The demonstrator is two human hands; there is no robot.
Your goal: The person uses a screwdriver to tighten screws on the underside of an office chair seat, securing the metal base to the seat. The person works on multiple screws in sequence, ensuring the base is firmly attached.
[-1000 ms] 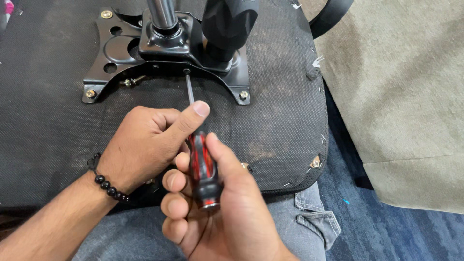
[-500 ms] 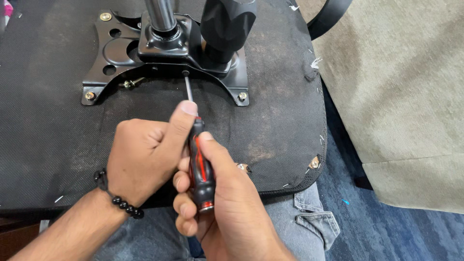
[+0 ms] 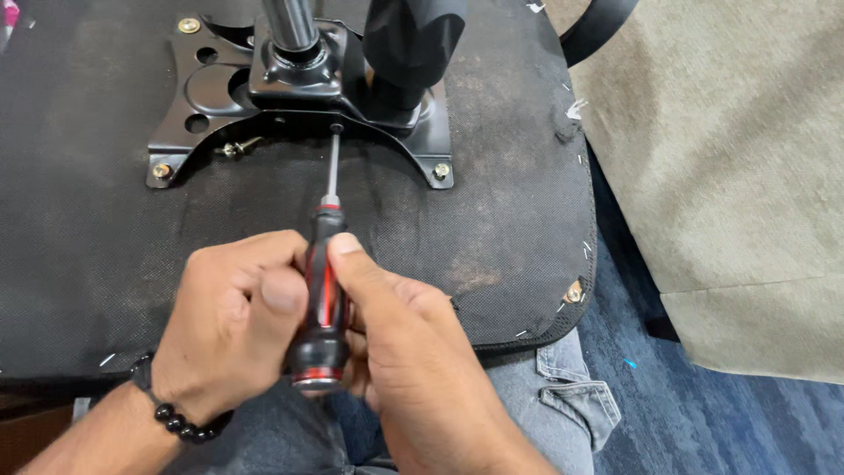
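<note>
A screwdriver (image 3: pixel 322 273) with a black and red handle points away from me, its metal shaft tip set against the front edge of a black metal chair mounting plate (image 3: pixel 198 92). My left hand (image 3: pixel 233 321) wraps the handle from the left, thumb across it; a black bead bracelet circles that wrist. My right hand (image 3: pixel 413 352) grips the handle from the right, thumb lying along its top. The plate is bolted to the black fabric underside of a chair seat (image 3: pixel 105 229) resting on my lap.
A chrome gas cylinder (image 3: pixel 288 22) and a black arm piece (image 3: pixel 409 44) rise from the plate. Bolts sit at the plate corners (image 3: pixel 441 170). A beige fabric-covered surface (image 3: pixel 730 149) lies to the right above blue carpet (image 3: pixel 703 422). My jeans show below the seat.
Both hands slid back along the screwdriver toward me, leaving more of the handle and shaft exposed. My left thumb, earlier stretched along the shaft, now folds over the handle. The tip stays at the plate.
</note>
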